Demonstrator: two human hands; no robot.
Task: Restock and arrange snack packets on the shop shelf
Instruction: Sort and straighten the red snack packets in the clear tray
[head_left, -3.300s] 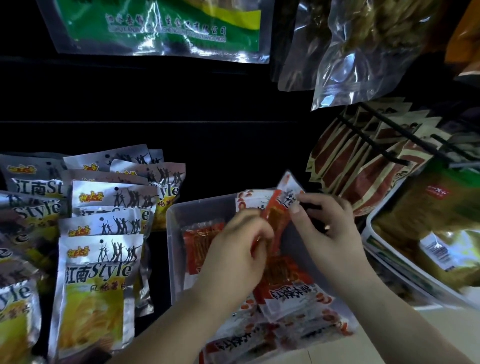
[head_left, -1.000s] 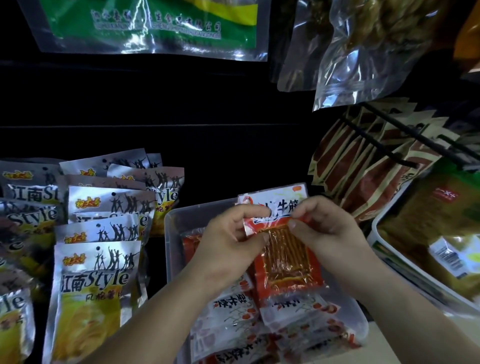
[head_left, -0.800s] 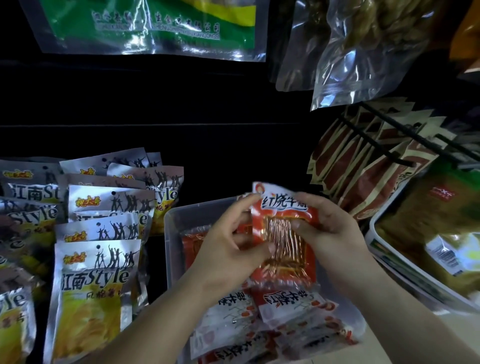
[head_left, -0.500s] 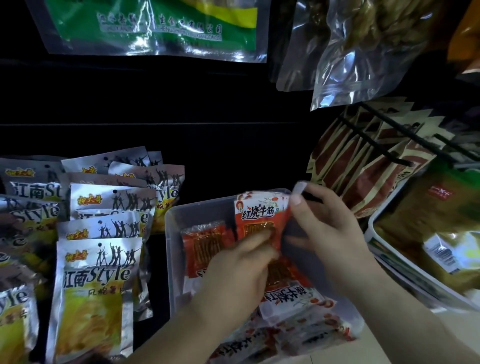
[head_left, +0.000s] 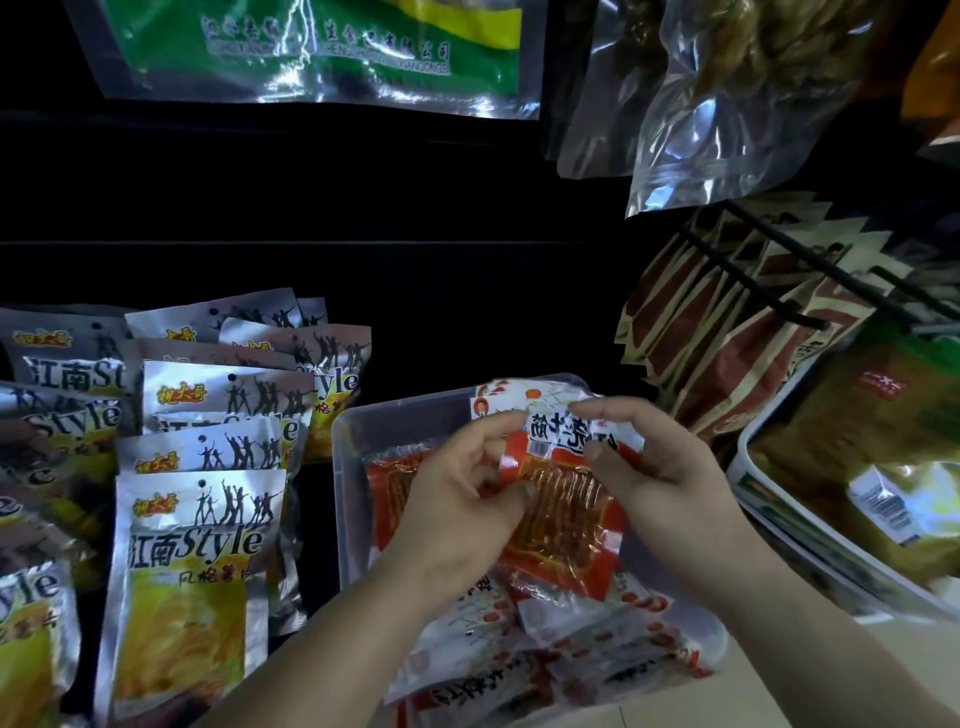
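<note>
Both hands hold one red-and-white snack packet (head_left: 563, 499) above a clear plastic bin (head_left: 347, 467). My left hand (head_left: 462, 499) pinches its left edge between thumb and fingers. My right hand (head_left: 660, 473) pinches its white top strip from the right. The packet's printing reads upside down. Upright red packets (head_left: 395, 483) stand at the bin's back, and several more red-and-white packets (head_left: 582, 654) lie flat in its front part.
Silver and yellow "Style" snack bags (head_left: 192, 571) stand in rows left of the bin. Brown-red packets (head_left: 727, 343) hang on black pegs at the right, above a white tray (head_left: 769, 514) of green bags. Clear and green bags (head_left: 322, 47) hang above.
Half a second ago my hands were setting a packet upright at the bin's back. Now both hands hold another packet, lifted over the middle of the bin and turned upside down.
</note>
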